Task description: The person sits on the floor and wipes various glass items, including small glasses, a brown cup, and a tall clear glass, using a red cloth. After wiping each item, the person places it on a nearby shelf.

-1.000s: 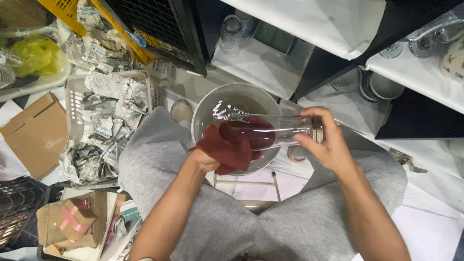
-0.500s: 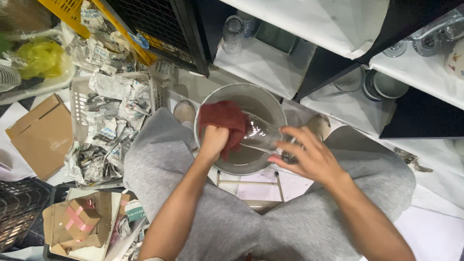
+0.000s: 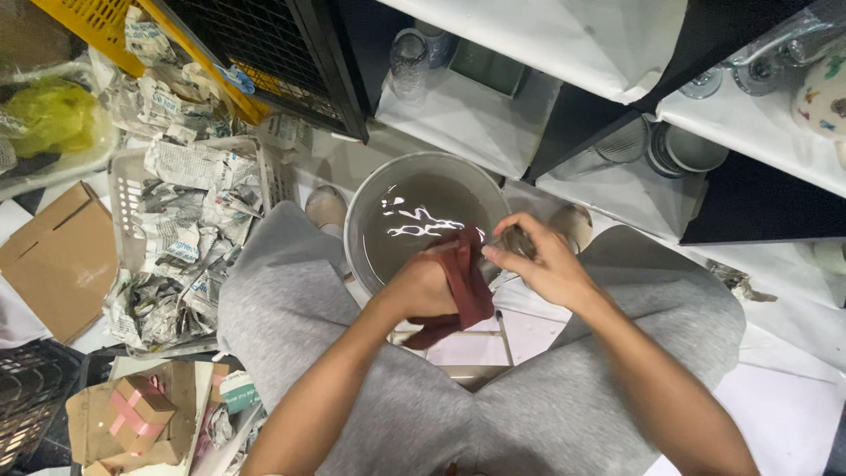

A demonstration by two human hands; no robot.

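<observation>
A grey bucket (image 3: 370, 207) of water stands on the floor between my knees. My left hand (image 3: 421, 289) grips a dark red cloth (image 3: 469, 284) at the bucket's near rim. The cloth hangs down over the rim. My right hand (image 3: 545, 264) is closed around a clear glass (image 3: 520, 241), which its fingers and the cloth mostly hide. Both hands meet just right of the bucket's centre, with the cloth pressed against the glass.
A white basket (image 3: 122, 167) full of crumpled newspaper sits to the left. Beside it are a cardboard box (image 3: 55, 260) and a small ribboned gift box (image 3: 134, 412). Yellow and black crates (image 3: 264, 53) stand behind. Shelves hold glasses (image 3: 410, 57) and stacked bowls (image 3: 687, 152).
The glass lay sideways over the bucket with the cloth inside it. The hands have drawn back to the near rim, and the cloth now hangs over the rim and covers the glass.
</observation>
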